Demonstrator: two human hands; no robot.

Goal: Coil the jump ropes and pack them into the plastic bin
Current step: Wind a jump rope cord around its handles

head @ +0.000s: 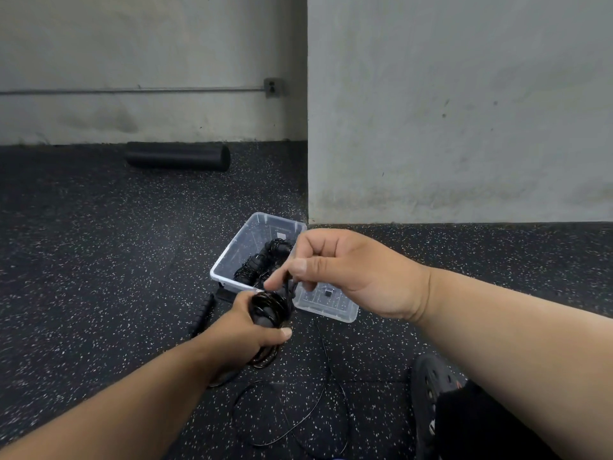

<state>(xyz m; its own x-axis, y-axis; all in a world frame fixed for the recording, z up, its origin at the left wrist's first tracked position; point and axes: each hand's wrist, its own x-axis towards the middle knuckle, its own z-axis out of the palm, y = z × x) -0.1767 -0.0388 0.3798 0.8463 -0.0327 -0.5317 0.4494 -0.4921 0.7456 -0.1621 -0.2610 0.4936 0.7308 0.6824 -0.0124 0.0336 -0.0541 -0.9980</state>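
Note:
My left hand (247, 323) grips a black jump rope bundle (269, 305), its cord wound in tight loops around the handles. Just above it, my right hand (345, 270) pinches the thin black cord between thumb and forefinger. Loose cord (326, 390) hangs down from the bundle and lies in curves on the floor below. Behind my hands stands a clear plastic bin (232, 250) on the floor, with coiled black jump ropes (262, 260) inside it. Another black handle (203, 313) lies on the floor left of the bin.
A black foam roller (179, 156) lies against the far wall. A grey wall corner (307, 194) juts out just behind the bin. My black shoe (431, 393) is at the lower right. The floor is dark speckled rubber.

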